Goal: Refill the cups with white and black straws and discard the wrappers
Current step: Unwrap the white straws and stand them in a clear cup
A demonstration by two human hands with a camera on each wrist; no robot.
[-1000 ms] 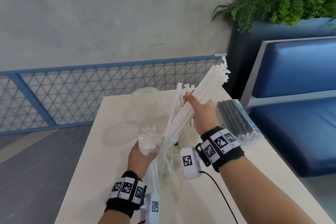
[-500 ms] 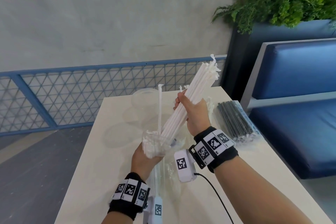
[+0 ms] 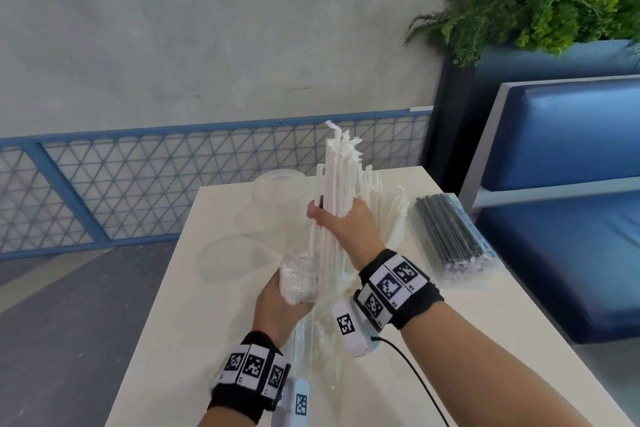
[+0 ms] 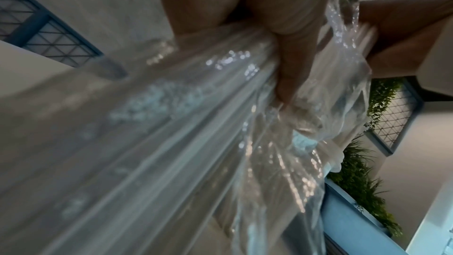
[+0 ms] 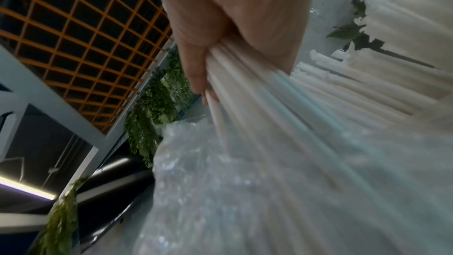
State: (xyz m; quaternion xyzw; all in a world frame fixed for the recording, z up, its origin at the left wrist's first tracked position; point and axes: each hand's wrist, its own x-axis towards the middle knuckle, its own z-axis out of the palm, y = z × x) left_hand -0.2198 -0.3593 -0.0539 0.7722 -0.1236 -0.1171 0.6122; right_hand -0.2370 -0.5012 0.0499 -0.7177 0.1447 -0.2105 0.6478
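My right hand (image 3: 341,224) grips a bundle of white straws (image 3: 337,177) near its middle and holds it almost upright above the table. My left hand (image 3: 282,302) grips the clear plastic wrapper (image 3: 301,279), bunched round the lower ends of the straws. In the left wrist view my fingers (image 4: 286,49) curl round the shiny wrapper (image 4: 269,152). The right wrist view shows my fingers (image 5: 196,65) closed on the white straws (image 5: 257,104). More white straws (image 3: 388,210) stand behind my right hand; their cup is hidden. An empty clear cup (image 3: 277,187) stands at the far side.
A sealed pack of black straws (image 3: 450,236) lies on the right of the white table (image 3: 173,322). Blue mesh fence (image 3: 104,191) runs behind the table. A blue bench (image 3: 571,218) and a planter with green plants (image 3: 536,0) stand to the right.
My right hand has swung the straw bundle from a rightward lean to nearly upright and moved it left. My left hand has kept hold of the wrapper at the lower ends.
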